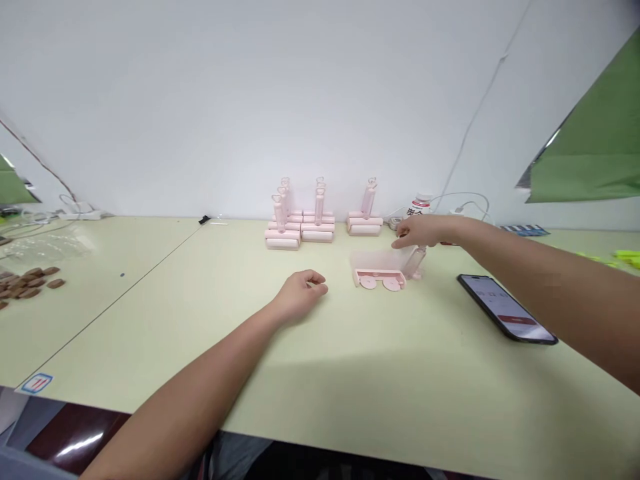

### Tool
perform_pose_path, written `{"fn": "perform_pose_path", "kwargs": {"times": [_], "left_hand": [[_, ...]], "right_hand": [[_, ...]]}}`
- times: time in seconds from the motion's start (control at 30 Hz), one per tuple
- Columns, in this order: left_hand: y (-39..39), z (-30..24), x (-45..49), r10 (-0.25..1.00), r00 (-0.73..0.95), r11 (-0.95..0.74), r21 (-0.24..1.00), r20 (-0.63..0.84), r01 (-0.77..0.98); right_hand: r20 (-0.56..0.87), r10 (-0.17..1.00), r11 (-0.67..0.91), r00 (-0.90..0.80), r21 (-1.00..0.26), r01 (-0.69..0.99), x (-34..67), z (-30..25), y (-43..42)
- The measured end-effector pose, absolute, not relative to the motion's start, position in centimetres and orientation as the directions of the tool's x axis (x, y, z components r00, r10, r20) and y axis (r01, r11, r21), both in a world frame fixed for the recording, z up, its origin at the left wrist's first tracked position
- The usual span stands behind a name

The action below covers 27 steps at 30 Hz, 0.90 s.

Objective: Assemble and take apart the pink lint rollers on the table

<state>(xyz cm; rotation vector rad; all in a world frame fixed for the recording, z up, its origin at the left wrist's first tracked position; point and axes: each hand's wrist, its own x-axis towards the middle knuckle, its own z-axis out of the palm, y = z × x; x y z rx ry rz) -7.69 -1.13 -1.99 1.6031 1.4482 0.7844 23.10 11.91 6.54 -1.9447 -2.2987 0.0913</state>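
Note:
My left hand (301, 293) rests on the table with its fingers loosely curled and apart, holding nothing. To its right lies a pink roller casing (380, 275) with two round end discs (369, 283) in front and a pale translucent part behind. My right hand (421, 231) hovers above these parts with thumb and finger apart; no held thing shows in it. Beneath it is a clear pinkish handle (415, 264), whose upper end is partly hidden by the hand. Several pink lint rollers (318, 231) stand upright by the wall, and another lint roller (365, 225) stands apart from them.
A phone (505, 308) lies under my right forearm. Behind my right hand stand a white-capped bottle (423, 200) and cables. Brown pieces (25, 285) are heaped at the far left. The table's front edge (100, 404) runs close to me.

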Motion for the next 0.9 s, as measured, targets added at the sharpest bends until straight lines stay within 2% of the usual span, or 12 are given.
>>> {"fn": "perform_pose_path", "kwargs": {"times": [0.1,0.17,0.27,0.33,0.43,0.5,0.6,0.7,0.77,0.83,0.9], "left_hand": [[-1.1,-1.9,-7.8,0.987,0.145,-0.001,0.881,-0.076,0.473],[-1.0,-1.9,-8.0,0.987,0.137,0.011,0.893,-0.081,0.449],[-1.0,-2.0,-8.0,0.992,0.115,0.002,0.92,-0.051,0.392],[-1.3,-1.7,-7.7,0.993,0.111,-0.012,0.947,-0.026,0.322],[-2.1,-0.7,-6.3,0.98,0.174,0.077,0.992,-0.093,0.1],[-2.7,0.2,-5.0,0.945,0.283,0.197,0.976,-0.164,-0.093],[-3.3,1.3,-3.5,0.926,0.347,0.261,0.92,-0.152,-0.292],[-3.1,1.1,-3.2,0.97,0.22,0.162,0.952,-0.105,-0.259],[-2.8,0.2,-3.7,0.988,0.137,0.088,0.986,-0.069,-0.142],[-2.4,-0.9,-4.3,0.995,0.091,0.038,0.999,-0.036,-0.025],[-2.2,-1.9,-4.9,0.996,0.094,0.004,0.997,-0.011,0.071]], "right_hand": [[-0.102,0.983,0.138,-0.152,-0.131,0.982,22.7,6.2,11.5],[-0.115,0.984,0.121,-0.135,-0.12,0.985,22.6,7.0,11.3],[-0.038,0.995,0.084,-0.089,-0.119,0.989,22.3,8.9,10.0],[0.156,0.985,0.099,-0.073,-0.163,0.982,21.5,9.7,8.1],[0.499,0.828,0.382,-0.254,-0.172,0.908,18.8,8.8,3.6],[0.641,0.68,0.583,-0.356,-0.178,0.793,16.4,6.7,0.1],[0.65,0.558,0.781,-0.516,-0.201,0.591,13.7,3.0,-4.2],[0.595,0.547,0.817,-0.588,-0.226,0.531,13.8,0.8,-5.5],[0.63,0.62,0.742,-0.467,-0.279,0.609,15.7,0.5,-4.6],[0.64,0.746,0.527,-0.184,-0.398,0.751,18.7,0.7,-2.7],[0.594,0.798,0.29,0.101,-0.525,0.8,21.8,0.8,-0.6]]}}
